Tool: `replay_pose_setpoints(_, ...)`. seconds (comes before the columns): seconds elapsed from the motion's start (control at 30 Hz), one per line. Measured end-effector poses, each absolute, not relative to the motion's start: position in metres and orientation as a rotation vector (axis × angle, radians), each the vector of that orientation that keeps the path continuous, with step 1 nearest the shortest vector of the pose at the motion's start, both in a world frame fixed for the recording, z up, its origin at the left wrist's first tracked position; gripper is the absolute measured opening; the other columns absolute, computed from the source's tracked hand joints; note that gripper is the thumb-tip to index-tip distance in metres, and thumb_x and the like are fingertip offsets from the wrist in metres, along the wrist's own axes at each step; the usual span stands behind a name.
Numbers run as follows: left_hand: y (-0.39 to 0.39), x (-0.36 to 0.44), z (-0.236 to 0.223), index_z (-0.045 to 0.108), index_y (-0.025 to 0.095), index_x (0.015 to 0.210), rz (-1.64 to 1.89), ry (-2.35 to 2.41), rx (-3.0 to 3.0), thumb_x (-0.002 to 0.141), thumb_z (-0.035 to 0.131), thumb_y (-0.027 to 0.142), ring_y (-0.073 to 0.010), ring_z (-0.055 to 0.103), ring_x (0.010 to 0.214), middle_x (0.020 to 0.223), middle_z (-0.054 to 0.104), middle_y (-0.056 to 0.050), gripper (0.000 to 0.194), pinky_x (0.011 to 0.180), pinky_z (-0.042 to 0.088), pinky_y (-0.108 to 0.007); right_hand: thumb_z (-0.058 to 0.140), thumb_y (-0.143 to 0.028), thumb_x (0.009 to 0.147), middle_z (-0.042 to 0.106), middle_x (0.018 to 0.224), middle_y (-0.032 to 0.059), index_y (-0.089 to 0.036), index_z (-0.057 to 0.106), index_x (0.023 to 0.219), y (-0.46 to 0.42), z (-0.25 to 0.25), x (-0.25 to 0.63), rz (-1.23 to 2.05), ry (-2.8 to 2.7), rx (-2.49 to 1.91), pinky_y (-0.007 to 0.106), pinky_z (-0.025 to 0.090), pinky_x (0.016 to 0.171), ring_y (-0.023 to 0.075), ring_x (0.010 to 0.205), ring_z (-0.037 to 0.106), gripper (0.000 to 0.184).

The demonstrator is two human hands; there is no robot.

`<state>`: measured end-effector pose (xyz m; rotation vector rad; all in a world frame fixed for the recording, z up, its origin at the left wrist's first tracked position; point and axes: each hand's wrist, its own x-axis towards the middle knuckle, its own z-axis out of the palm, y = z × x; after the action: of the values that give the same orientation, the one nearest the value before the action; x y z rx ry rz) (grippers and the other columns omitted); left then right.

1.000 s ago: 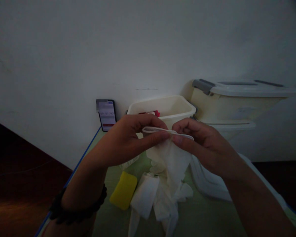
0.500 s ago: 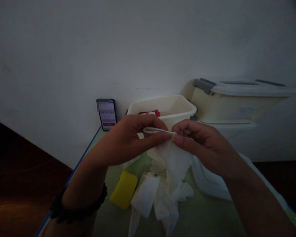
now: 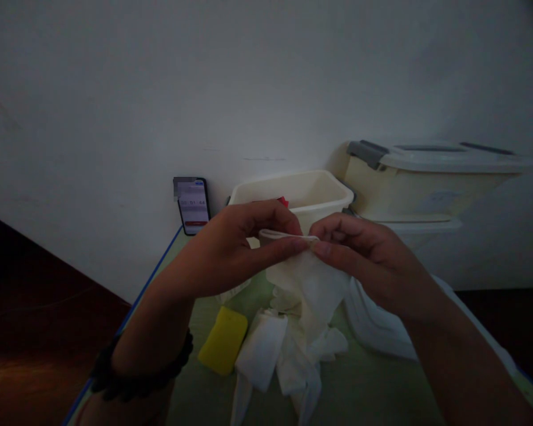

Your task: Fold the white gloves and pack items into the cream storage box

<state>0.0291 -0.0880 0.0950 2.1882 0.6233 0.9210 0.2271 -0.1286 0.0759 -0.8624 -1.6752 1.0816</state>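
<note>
A thin white disposable glove (image 3: 322, 290) hangs from both my hands, its rolled cuff edge uppermost. My left hand (image 3: 253, 248) pinches that cuff between thumb and fingers, a small loop of the edge showing beside the thumb. Close by, my right hand (image 3: 359, 254) grips the same edge with thumb and bent fingers; the fingertips of the two hands almost meet. More white gloves (image 3: 264, 349) lie crumpled on the green tabletop (image 3: 364, 384) below, partly overlapped by the hanging one. To their left is a yellow sponge (image 3: 223, 341).
Behind my hands stands an open cream bin (image 3: 324, 183) with a red packet (image 3: 283, 202) inside. A phone (image 3: 194, 204) showing a timer leans on the wall at left. Lidded storage boxes (image 3: 421, 189) are stacked at right, and a white lid (image 3: 377, 325) lies near my right forearm.
Almost nothing differs. The loop of cuff by my left thumb looks slightly narrower, and the hanging glove has shifted a little; both hands keep their grip.
</note>
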Motion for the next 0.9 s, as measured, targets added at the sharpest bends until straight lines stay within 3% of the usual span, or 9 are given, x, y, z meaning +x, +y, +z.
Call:
replay_pose_setpoints(0.13, -0.0875, 0.0301, 0.0951, 0.064, 0.016, 0.081, 0.972, 0.672, 2.206, 0.082, 0.067, 0.026, -0.0093, 0.059, 0.075, 0.079, 0.063, 0.001, 0.011, 0.068, 0.047, -0.018, 0.064, -0.022, 0.084, 0.057, 0.07, -0.006, -0.02, 0.061, 0.081, -0.1292, 0.0761, 0.2252, 0.845, -1.684, -0.918, 0.012, 0.04, 0.051, 0.0038, 0.06, 0.05, 0.005)
replay_pose_setpoints(0.37, -0.0875, 0.032, 0.0943, 0.064, 0.017, 0.084, 0.991, 0.747, 2.156, 0.083, 0.066, 0.032, -0.0065, 0.05, 0.059, 0.067, 0.056, 0.004, 0.015, 0.052, 0.04, -0.017, 0.067, -0.019, 0.08, 0.059, 0.071, -0.0056, -0.021, 0.058, 0.078, -0.1292, 0.0755, 0.2217, 0.517, -1.606, -1.007, 0.016, 0.043, 0.05, 0.0058, 0.059, 0.053, 0.009)
replay_pose_setpoints(0.63, -0.0875, 0.0309, 0.0939, 0.065, 0.016, 0.091, 0.978, 0.717, 2.151, 0.081, 0.067, 0.027, -0.009, 0.06, 0.07, 0.079, 0.065, 0.0, 0.015, 0.064, 0.05, -0.018, 0.067, -0.019, 0.08, 0.061, 0.07, -0.0038, -0.021, 0.059, 0.078, -0.1281, 0.0726, 0.22, 0.179, -1.619, -1.12, 0.022, 0.045, 0.057, 0.0089, 0.061, 0.056, 0.009)
replay_pose_setpoints(0.9, -0.0894, 0.0286, 0.0943, 0.066, 0.016, 0.096, 0.935, 0.652, 2.201, 0.084, 0.064, 0.022, -0.0102, 0.063, 0.078, 0.088, 0.068, -0.001, 0.013, 0.07, 0.053, -0.019, 0.065, -0.02, 0.081, 0.06, 0.07, -0.0035, -0.02, 0.058, 0.081, -0.1296, 0.0724, 0.219, 0.092, -1.672, -1.152, 0.022, 0.045, 0.058, 0.0095, 0.063, 0.056, 0.007)
